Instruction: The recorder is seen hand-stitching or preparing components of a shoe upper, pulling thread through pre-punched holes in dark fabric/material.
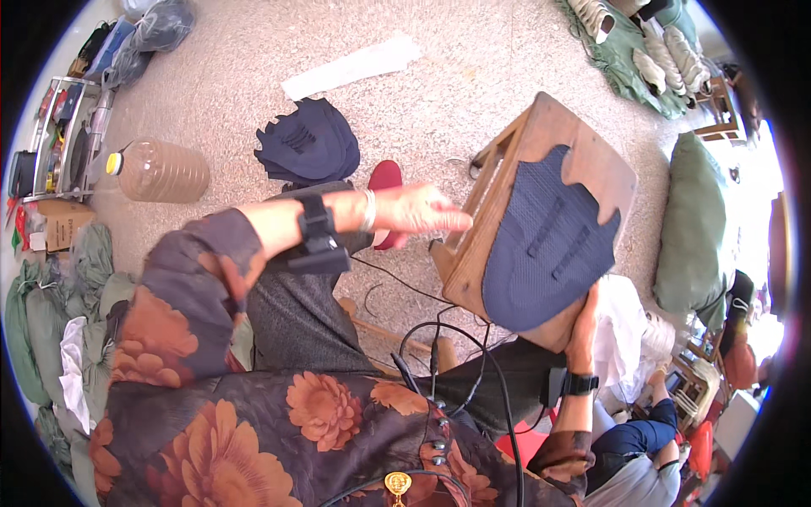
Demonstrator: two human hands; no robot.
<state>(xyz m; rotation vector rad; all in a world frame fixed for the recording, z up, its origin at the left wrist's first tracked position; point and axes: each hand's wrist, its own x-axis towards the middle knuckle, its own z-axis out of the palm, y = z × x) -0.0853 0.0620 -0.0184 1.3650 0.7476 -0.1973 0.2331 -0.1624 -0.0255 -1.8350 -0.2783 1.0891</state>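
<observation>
So the navy mesh shoe-upper piece (pixel 549 245) is lying flat on top of a small wooden stool (pixel 591 152) that's tipped up toward the camera. Its long axis runs from lower left to upper right across the seat.

The right hand (pixel 583 325) is under the stool's near lower edge, grip closed around the wood and propping it up.

The left hand (pixel 418 209) is just left of the stool, fingers stretched out flat and empty, tips nearly at the stool's left edge but not quite touching. That makes it the free hand nearest the piece.

Farther left on the floor is a stack of the same navy pieces (pixel 308 144), then a big plastic water jug (pixel 160 171) on its side. Green sacks (pixel 688 224) sit off to the right; can't tell what's inside them.
</observation>
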